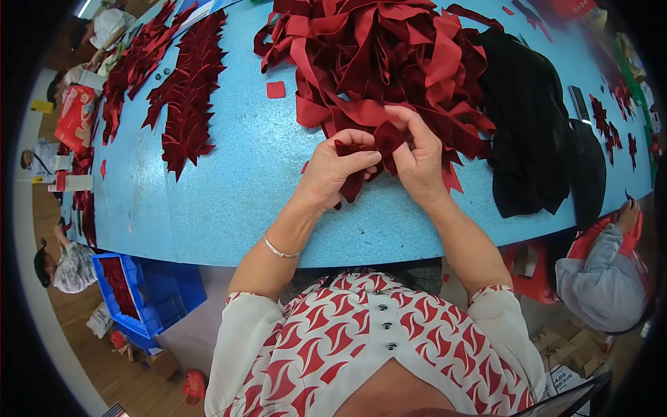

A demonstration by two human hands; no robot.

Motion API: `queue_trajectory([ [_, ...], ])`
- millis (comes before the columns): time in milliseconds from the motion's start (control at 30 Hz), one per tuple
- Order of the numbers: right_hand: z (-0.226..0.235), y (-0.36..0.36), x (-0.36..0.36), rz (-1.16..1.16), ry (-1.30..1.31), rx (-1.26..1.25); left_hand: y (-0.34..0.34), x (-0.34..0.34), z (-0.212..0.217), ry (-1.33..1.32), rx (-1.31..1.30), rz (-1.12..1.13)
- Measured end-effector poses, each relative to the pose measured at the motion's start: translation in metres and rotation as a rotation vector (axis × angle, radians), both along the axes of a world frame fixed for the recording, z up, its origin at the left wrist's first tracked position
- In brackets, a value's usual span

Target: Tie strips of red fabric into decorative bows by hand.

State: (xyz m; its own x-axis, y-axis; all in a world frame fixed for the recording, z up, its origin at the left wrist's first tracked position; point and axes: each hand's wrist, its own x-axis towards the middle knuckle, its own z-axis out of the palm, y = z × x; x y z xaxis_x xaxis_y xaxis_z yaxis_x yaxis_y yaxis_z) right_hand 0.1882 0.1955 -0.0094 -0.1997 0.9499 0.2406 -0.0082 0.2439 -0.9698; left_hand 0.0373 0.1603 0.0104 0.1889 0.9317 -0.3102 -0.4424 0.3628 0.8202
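My left hand (335,167) and my right hand (421,156) meet over the near edge of a big heap of red velvet ribbon (375,59). Between them is a dark red ribbon piece (388,139), folded or looped at the fingertips. Thumb and fingers of my left hand pinch one part of it, and a tail hangs below. My right hand grips the looped part with the thumb in front and the index finger curled over the top. Some fingertips are hidden behind the velvet.
Stacked dark red bows (191,90) lie on the blue table (236,201) at left. A black cloth (524,118) covers part of the right side. Blue crates (170,292) stand below the left edge. People sit nearby, one at right in a grey sleeve (597,271).
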Motion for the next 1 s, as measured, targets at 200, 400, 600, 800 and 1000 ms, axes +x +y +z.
queue_trajectory([
  [200, -0.002, 0.011, 0.008, 0.013, -0.219, 0.083, 0.008, 0.001, -0.010, -0.023, -0.019, -0.009],
  [400, -0.002, 0.023, 0.005, -0.080, -0.262, 0.355, 0.013, 0.006, 0.004, 0.049, -0.029, -0.045],
  [600, 0.042, 0.014, 0.017, 0.044, -0.304, 0.461, 0.002, 0.009, 0.033, 0.155, -0.001, -0.055],
  [800, 0.054, -0.002, 0.008, -0.019, -0.045, 0.331, -0.010, 0.011, 0.063, -0.056, -0.106, 0.075],
  [1000, 0.063, -0.016, -0.007, 0.275, 0.636, -0.504, -0.020, 0.008, 0.065, 0.025, 0.048, 0.027],
])
